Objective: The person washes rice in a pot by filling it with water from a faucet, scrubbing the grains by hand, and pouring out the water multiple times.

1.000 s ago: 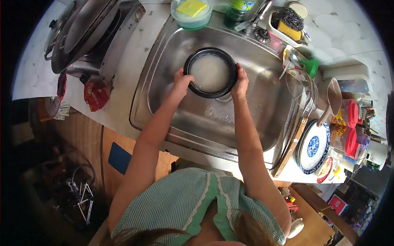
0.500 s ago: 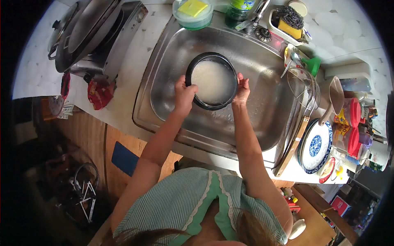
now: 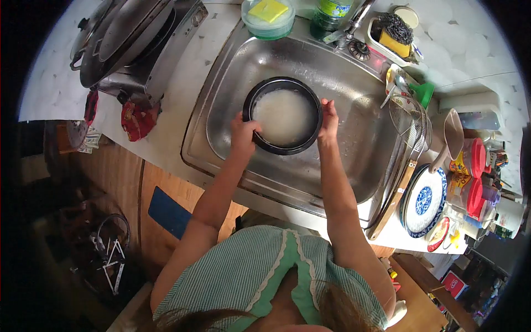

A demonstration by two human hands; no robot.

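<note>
A round black pot (image 3: 283, 145) with cloudy whitish contents (image 3: 283, 117), which look like rice in water, is held over the metal sink (image 3: 354, 166). My left hand (image 3: 243, 133) grips its left rim, the thumb over the edge. On the right side, my right hand (image 3: 328, 120) holds the outer wall with its fingers pointing up. The pot hides the drain beneath it. Whether its base touches the sink floor I cannot tell.
A faucet (image 3: 345, 33), a green bottle (image 3: 330, 19) and a tub with a yellow sponge (image 3: 268, 10) line the back edge. At right are a wire strainer (image 3: 409, 122) and stacked plates (image 3: 425, 200). A stove with pans (image 3: 127, 41) stands at left.
The pot has come nearer to my body since the first frame, with both hands still on it. Its contents have shifted inside, and the camera view has moved slightly.
</note>
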